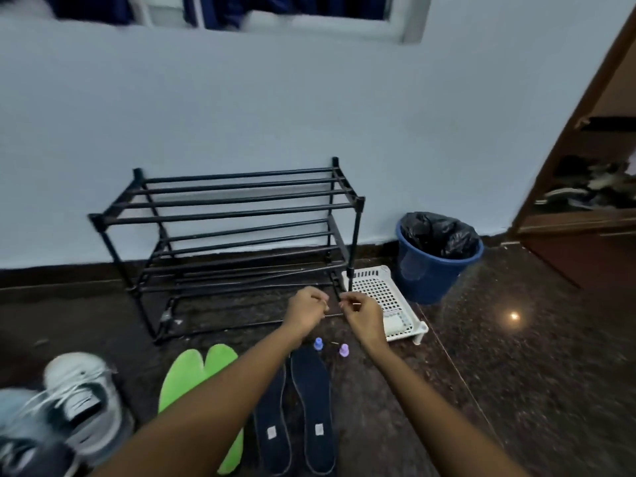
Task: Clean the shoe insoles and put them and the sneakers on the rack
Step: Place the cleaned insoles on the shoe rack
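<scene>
L hand [306, 313] & R hand [363, 316] close together before black rack [241, 211], fingers curled, can't tell if pinching anything, dark insoles [311, 401], green insoles [186, 376] on floor, sneakers [82, 401] at left

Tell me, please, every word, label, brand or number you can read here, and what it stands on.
No text can be read in this view.
Left dark insole: its small white tag is too small and blurred to read.
Right dark insole: its small white tag is likewise unreadable.
Sneakers: blurred, no brand or lettering legible.
</scene>
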{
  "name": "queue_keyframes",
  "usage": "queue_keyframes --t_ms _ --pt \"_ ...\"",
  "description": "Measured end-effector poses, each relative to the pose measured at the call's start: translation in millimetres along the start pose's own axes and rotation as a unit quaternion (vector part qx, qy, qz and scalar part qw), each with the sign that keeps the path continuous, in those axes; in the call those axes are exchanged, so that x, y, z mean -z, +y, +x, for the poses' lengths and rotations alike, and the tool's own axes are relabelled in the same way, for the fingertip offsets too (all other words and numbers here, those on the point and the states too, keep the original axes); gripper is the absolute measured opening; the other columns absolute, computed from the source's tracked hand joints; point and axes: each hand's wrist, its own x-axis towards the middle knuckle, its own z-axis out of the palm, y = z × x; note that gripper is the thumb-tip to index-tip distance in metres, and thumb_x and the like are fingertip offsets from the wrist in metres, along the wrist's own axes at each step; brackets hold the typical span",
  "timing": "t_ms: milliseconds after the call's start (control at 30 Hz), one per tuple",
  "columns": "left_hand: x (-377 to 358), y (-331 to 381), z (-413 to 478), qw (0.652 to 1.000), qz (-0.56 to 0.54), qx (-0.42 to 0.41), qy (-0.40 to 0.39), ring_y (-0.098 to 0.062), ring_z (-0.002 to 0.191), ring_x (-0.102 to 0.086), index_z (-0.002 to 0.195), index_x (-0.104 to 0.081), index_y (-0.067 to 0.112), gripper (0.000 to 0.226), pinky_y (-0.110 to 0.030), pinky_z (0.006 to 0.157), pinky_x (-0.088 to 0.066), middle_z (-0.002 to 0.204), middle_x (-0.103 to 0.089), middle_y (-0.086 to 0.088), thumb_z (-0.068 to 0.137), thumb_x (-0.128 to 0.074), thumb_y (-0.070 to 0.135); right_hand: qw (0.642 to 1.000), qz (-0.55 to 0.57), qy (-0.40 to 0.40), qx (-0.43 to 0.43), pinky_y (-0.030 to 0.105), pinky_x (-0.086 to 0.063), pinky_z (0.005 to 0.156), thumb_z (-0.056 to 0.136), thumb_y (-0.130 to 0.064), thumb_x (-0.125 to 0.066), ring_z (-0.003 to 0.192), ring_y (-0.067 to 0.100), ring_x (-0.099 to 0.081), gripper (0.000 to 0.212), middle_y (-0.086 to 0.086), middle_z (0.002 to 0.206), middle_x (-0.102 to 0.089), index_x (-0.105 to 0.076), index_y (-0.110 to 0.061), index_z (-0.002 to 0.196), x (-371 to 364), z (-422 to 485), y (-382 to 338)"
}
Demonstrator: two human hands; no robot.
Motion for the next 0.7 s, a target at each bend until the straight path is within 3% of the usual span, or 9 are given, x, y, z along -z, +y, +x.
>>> queue_keyframes --t_ms 200,367,467,567,700 --pt "67.1 -3.9 -50.9 0.999 -0.036 -0.001 0.037 -0.009 0.054 -0.048 0.072 -0.052 0.019 0.029 -0.01 0.04 -0.039 0.068 -0.056 -0.001 0.091 -0.045 -0.001 0.997 -0.02 -0.066 0.019 0.002 -0.038 0.061 0.083 0.003 -0.058 0.081 0.015 -0.058 0.016 0.014 0.095 -0.068 -0.067 0.001 0.096 -18.5 -37.9 -45.0" --pt "114.0 -31.2 -76.3 0.997 -0.046 0.017 0.06 -0.009 0.056 -0.049 0.073 -0.052 0.019 0.028 -0.015 0.046 -0.039 0.069 -0.057 0.0 0.092 -0.044 0.0 0.994 -0.019 -0.106 -0.009 0.002 -0.038 0.06 0.081 0.002 -0.061 0.078 0.012 -0.058 0.015 0.01 0.088 -0.067 -0.068 0.001 0.093 -44.5 -57.0 -53.2" --pt "137.2 -67.9 -79.2 0.995 -0.048 0.05 0.079 -0.01 0.058 -0.049 0.074 -0.052 0.018 0.027 -0.02 0.052 -0.039 0.07 -0.057 0.0 0.093 -0.043 0.001 0.988 -0.021 -0.143 -0.046 0.001 -0.038 0.054 0.08 0.004 -0.061 0.069 0.004 -0.057 0.015 0.009 0.083 -0.063 -0.067 0.003 0.094 -78.6 -67.6 -40.5" --pt "150.8 -114.3 -73.5 0.99 -0.052 0.094 0.087 -0.011 0.058 -0.048 0.076 -0.051 0.016 0.024 -0.022 0.052 -0.037 0.071 -0.056 -0.002 0.093 -0.044 0.001 0.979 -0.033 -0.181 -0.09 0.004 -0.04 0.055 0.08 0.005 -0.059 0.079 0.015 -0.057 0.016 0.015 0.092 -0.067 -0.067 0.004 0.094 -120.0 -79.4 -12.6" --pt "157.1 -190.3 -54.2 0.981 -0.051 0.16 0.098 -0.015 0.057 -0.05 0.081 -0.057 0.012 0.018 -0.025 0.054 -0.038 0.071 -0.058 -0.005 0.091 -0.048 0.0 0.964 -0.055 -0.215 -0.149 0.008 -0.042 0.059 0.081 0.002 -0.059 0.083 0.016 -0.058 0.014 0.01 0.092 -0.067 -0.068 0.001 0.093 -175.4 -91.5 35.7"
